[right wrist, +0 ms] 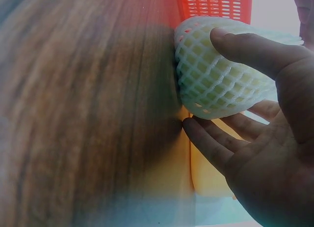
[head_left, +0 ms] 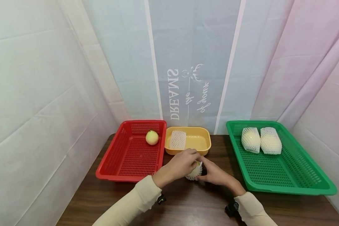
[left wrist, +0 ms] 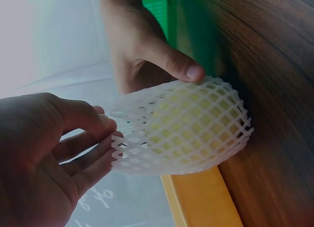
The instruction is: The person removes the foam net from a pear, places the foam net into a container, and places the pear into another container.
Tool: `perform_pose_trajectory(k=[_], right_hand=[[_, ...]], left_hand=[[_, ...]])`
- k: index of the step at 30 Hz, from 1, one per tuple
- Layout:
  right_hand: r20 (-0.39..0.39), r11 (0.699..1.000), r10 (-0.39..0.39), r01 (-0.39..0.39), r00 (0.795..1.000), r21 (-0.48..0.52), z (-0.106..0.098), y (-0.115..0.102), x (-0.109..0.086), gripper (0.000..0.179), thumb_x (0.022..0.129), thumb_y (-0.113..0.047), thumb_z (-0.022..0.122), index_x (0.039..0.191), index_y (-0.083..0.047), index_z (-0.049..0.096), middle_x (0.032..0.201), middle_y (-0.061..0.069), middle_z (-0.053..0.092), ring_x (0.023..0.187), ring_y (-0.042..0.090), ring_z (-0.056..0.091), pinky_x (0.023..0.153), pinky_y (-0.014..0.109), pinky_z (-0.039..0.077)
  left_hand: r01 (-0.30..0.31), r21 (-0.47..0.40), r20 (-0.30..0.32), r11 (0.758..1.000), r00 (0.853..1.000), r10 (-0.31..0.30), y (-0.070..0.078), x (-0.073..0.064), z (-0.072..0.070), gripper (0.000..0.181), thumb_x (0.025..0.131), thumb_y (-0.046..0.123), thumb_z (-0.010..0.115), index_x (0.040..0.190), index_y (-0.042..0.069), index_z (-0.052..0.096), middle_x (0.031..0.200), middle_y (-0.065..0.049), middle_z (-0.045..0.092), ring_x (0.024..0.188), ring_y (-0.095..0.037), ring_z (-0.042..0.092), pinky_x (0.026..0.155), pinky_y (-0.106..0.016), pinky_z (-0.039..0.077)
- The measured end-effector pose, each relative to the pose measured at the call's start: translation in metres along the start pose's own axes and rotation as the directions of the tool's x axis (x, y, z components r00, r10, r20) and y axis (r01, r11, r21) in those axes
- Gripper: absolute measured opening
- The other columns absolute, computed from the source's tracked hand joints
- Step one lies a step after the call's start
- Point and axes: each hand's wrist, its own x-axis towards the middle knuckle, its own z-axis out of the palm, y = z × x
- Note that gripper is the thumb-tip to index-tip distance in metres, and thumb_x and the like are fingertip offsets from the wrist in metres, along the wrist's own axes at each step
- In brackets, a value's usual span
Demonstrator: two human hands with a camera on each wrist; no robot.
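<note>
A pale yellow pear inside a white foam net sleeve [left wrist: 196, 126] sits low over the dark table, between my two hands. My left hand [head_left: 180, 164] pinches the gathered open end of the sleeve between thumb and fingertips. From the other side, my right hand [head_left: 217, 173] holds the wrapped pear. In the right wrist view its thumb lies over the net [right wrist: 216, 79], with the fingers behind and below. Through the mesh the pear's yellow skin shows, mostly in the sleeve's rounded lower end.
A red basket [head_left: 101, 174] at left holds one bare pear [head_left: 152, 137]. Behind my hands, a yellow tray [head_left: 199, 142] contains a flat foam net [head_left: 177, 140]. At right, a green basket [head_left: 271, 171] holds two net-wrapped pears [head_left: 250, 140]. A printed curtain [head_left: 192, 40] hangs behind the table.
</note>
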Motion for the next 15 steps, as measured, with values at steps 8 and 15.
perform_pose_trajectory(k=[8, 15], right_hand=[[0.002, 1.0, 0.021, -0.021, 1.0, -0.006, 0.0001, -0.0007, -0.0006, 0.101, 0.089, -0.031, 0.088, 0.165, -0.003, 0.028, 0.166, 0.018, 0.043, 0.148, 0.033, 0.047, 0.116, 0.058, 0.044], [0.003, 1.0, 0.022, -0.022, 1.0, -0.009, 0.0001, 0.0003, 0.0008, 0.098, 0.089, -0.03, 0.089, 0.164, -0.005, 0.031, 0.165, 0.017, 0.045, 0.147, 0.032, 0.048, 0.116, 0.059, 0.044]], left_hand=[[-0.027, 0.067, 0.074, 0.997, 0.997, 0.022, -0.0005, 0.0053, 0.0036, 0.018, 0.099, 0.015, 0.074, 0.116, 0.019, 0.077, 0.113, 0.004, 0.071, 0.102, -0.012, 0.063, 0.08, -0.02, 0.055], [0.002, 0.129, 0.214, 0.992, 0.976, -0.03, -0.0031, 0.0101, 0.0024, 0.03, 0.097, 0.027, 0.079, 0.126, 0.02, 0.074, 0.123, 0.003, 0.069, 0.111, -0.014, 0.064, 0.088, -0.025, 0.057]])
